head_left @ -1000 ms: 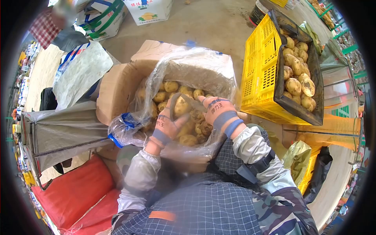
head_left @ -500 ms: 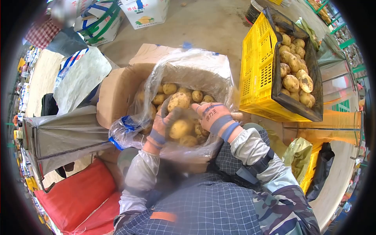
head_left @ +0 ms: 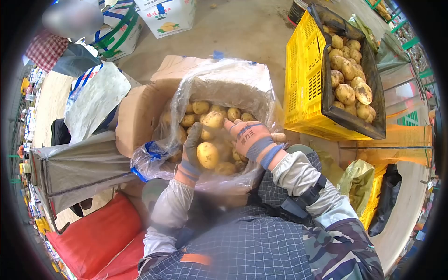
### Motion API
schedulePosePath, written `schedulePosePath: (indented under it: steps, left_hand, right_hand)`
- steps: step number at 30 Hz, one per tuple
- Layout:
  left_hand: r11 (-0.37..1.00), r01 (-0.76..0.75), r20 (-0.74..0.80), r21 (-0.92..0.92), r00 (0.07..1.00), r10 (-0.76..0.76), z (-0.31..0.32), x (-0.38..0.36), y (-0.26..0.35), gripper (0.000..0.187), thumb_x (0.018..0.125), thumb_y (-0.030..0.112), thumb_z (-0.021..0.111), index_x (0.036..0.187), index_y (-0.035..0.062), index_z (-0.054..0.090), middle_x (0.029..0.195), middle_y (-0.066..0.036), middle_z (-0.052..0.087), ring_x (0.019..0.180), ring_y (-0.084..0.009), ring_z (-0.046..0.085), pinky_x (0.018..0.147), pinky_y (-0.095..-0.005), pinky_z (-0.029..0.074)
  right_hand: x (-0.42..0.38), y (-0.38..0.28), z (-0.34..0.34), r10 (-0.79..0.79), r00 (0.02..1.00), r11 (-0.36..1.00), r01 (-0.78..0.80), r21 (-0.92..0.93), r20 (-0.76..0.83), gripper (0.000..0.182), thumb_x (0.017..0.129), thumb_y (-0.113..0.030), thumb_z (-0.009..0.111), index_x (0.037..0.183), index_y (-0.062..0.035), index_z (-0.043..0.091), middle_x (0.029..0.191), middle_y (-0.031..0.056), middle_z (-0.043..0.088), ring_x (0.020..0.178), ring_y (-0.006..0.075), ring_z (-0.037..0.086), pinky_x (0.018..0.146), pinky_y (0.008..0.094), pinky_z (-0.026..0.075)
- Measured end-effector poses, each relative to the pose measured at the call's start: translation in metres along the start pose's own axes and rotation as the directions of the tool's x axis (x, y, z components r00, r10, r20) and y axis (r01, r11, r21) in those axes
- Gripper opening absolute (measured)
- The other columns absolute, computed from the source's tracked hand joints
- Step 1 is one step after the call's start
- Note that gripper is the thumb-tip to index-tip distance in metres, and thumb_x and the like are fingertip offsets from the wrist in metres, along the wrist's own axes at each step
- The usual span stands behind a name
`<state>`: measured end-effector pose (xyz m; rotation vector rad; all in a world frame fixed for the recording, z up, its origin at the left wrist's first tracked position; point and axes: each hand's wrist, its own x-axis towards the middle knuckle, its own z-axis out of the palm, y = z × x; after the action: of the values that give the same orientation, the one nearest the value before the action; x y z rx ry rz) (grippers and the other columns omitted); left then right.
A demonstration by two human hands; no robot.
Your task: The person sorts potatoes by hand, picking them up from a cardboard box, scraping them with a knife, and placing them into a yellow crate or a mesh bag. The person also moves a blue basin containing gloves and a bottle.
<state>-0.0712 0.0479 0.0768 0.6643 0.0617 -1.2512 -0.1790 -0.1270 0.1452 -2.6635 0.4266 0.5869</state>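
Note:
My left hand (head_left: 190,150), in an orange glove with a dark grey palm, stands over the lined cardboard box (head_left: 133,116). A yellow potato (head_left: 207,155) sits against its palm; how far the fingers wrap it is partly hidden. My right hand (head_left: 252,137), in a matching glove with dark lettering, has its fingertips closed on the side of a second, speckled potato (head_left: 213,120). That potato lies between the two hands, near my left fingertips. Several more potatoes (head_left: 201,107) lie in the box, inside its clear plastic liner (head_left: 179,105).
A yellow crate (head_left: 305,77) with a dark liner holds several potatoes at the right. White printed cartons (head_left: 167,18) stand at the back. At the far left is another person's checkered sleeve (head_left: 46,50). A red sack (head_left: 100,235) lies at lower left.
The lower potato was blurred and is now sharp, beside my left palm. My left hand has turned and shifted slightly right; my right hand has barely moved.

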Motion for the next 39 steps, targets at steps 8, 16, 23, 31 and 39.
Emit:
schedulePosePath:
  steps: [8,16,23,31,39]
  left_hand:
    - [0.999,0.041,0.15,-0.003,0.988,-0.04,0.014,0.0,0.004,0.06,0.103,0.052,0.044,0.136,0.0028,0.054,0.123,-0.014,0.064,0.106,-0.0245,0.065,0.09,-0.036,0.056]
    - [0.788,-0.213,0.091,0.577,0.976,0.198,-0.018,0.001,0.007,0.058,0.089,0.026,0.069,0.137,0.0009,0.051,0.132,-0.022,0.058,0.117,-0.0345,0.061,0.097,-0.042,0.053]
    - [0.554,-0.267,0.155,0.788,0.958,0.241,-0.002,0.0,0.008,0.065,0.08,0.011,0.079,0.137,0.0037,0.05,0.136,-0.026,0.054,0.117,-0.0428,0.06,0.098,-0.0457,0.052]
    - [0.45,-0.35,0.224,0.822,0.924,0.31,-0.009,0.005,0.002,0.052,0.096,0.03,0.062,0.135,-0.0022,0.051,0.13,-0.02,0.06,0.116,-0.0334,0.061,0.099,-0.0405,0.051]
    - [0.948,-0.204,0.297,0.245,0.946,0.127,0.024,-0.009,0.01,0.068,0.102,0.053,0.05,0.139,-0.0037,0.048,0.13,-0.015,0.061,0.114,-0.025,0.061,0.101,-0.0366,0.049]
  right_hand:
    - [0.002,0.017,0.012,0.068,0.933,0.765,0.179,0.619,-0.353,0.067,0.087,-0.033,0.073,0.145,-0.0093,0.049,0.131,0.0224,0.061,0.12,0.0371,0.06,0.102,0.0416,0.048]
    - [0.006,0.024,0.017,0.105,0.936,0.899,0.054,0.434,-0.336,0.065,0.09,-0.033,0.069,0.146,-0.0086,0.047,0.13,0.0211,0.062,0.12,0.0368,0.06,0.101,0.0422,0.048]
    - [-0.004,0.017,-0.002,0.085,0.99,0.984,-0.064,0.168,-0.116,0.061,0.093,-0.032,0.063,0.149,-0.0154,0.043,0.128,0.0177,0.064,0.118,0.034,0.062,0.099,0.0427,0.05]
    - [-0.002,0.008,0.006,0.016,0.998,0.984,-0.005,0.18,-0.062,0.066,0.091,-0.033,0.064,0.149,-0.0116,0.042,0.134,0.02,0.06,0.121,0.0351,0.06,0.101,0.0421,0.049]
    - [0.004,0.024,0.016,-0.031,0.99,0.48,0.135,0.867,-0.137,0.08,0.086,-0.015,0.076,0.154,-0.0089,0.035,0.135,0.0189,0.059,0.122,0.0295,0.06,0.104,0.0384,0.048]
